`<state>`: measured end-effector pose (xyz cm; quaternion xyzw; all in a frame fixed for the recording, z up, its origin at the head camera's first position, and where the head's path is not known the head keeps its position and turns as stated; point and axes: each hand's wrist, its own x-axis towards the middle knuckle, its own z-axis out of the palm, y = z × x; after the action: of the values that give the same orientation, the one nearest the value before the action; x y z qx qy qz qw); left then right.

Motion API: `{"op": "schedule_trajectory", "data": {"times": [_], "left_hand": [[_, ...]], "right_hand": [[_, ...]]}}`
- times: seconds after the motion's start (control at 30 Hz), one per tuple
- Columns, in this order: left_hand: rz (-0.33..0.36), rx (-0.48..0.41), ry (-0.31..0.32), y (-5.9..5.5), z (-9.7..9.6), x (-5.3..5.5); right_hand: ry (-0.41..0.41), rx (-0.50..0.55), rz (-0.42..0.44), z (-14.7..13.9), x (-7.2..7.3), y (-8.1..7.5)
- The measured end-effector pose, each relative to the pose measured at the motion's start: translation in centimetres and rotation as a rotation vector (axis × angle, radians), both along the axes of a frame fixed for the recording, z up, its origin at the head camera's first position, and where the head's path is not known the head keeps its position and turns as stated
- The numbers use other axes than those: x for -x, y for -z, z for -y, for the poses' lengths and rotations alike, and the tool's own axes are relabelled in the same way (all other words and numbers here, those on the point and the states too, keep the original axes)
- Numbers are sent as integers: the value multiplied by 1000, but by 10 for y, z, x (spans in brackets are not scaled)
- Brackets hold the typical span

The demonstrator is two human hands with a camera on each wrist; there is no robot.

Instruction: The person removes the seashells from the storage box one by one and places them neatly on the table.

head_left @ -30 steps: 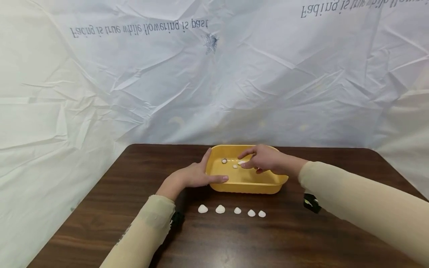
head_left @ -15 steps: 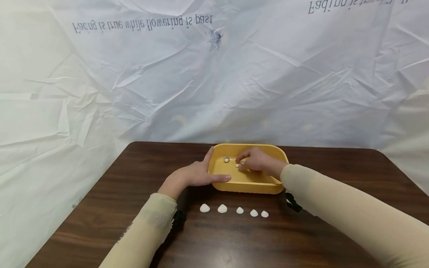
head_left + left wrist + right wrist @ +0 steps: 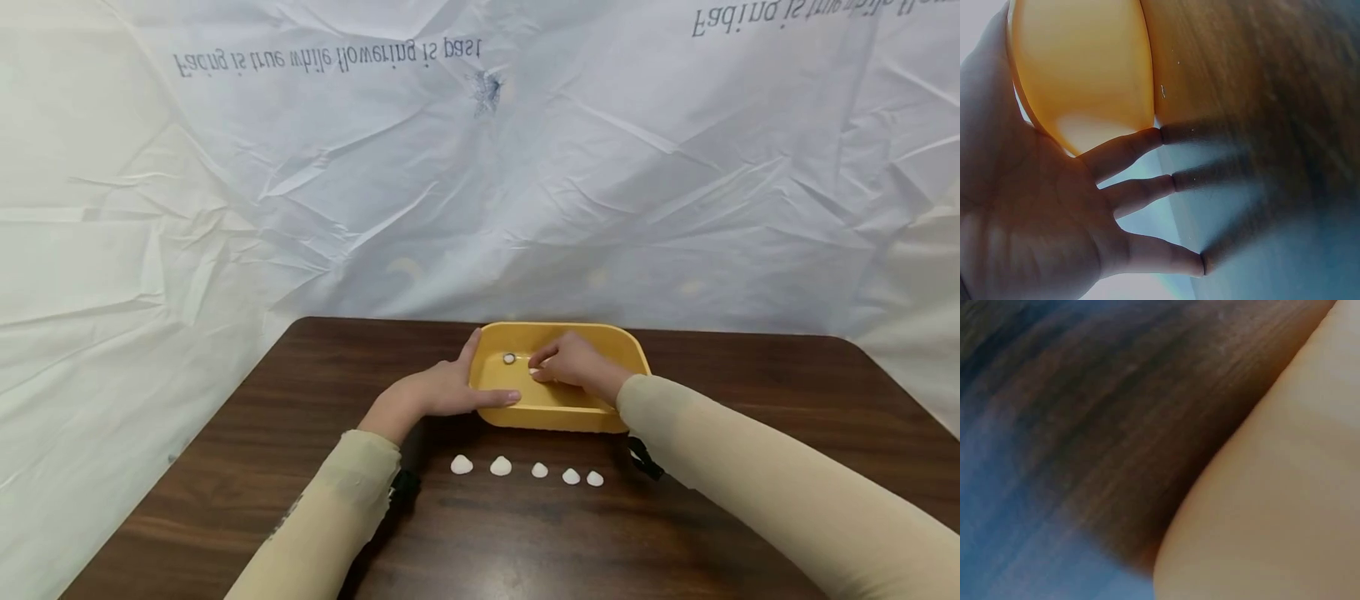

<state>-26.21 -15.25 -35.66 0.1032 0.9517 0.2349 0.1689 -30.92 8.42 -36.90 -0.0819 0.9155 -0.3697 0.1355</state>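
Inside the yellow tub [image 3: 570, 419], the right hand [image 3: 573, 360] pinches a white shell [image 3: 533, 371]; the straight-fingered left hand [image 3: 441, 390] touches the tub's left end.

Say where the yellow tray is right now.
In the head view, the yellow tray sits right of centre near the far edge of the table, beyond a row of five white shells, the left hand against its left end.

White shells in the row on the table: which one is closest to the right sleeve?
The white shell at the row's right-hand end. It lies nearest the right sleeve; the other four sit farther toward the left sleeve.
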Motion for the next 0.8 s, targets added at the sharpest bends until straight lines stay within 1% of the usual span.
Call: {"op": "schedule_trajectory", "data": {"times": [0.2,0.3,0.4,0.47,0.6,0.8], "left_hand": [[10,-13,-2,-3,1,-3],[13,-19,-8,-3,2,-3],[13,-19,-7,-1,2,-3],[12,-19,-5,0,1,-2],[9,-19,5,0,-1,-2],[-1,-14,-1,-2,-2,-2]], "right_hand": [[13,-33,-54,0,0,2],[21,-45,-73,1,0,4],[25,-44,-74,2,0,5],[27,-19,-65,1,0,5],[23,17,-51,-3,1,4],[-14,-24,-76,-2,-1,2]]}}
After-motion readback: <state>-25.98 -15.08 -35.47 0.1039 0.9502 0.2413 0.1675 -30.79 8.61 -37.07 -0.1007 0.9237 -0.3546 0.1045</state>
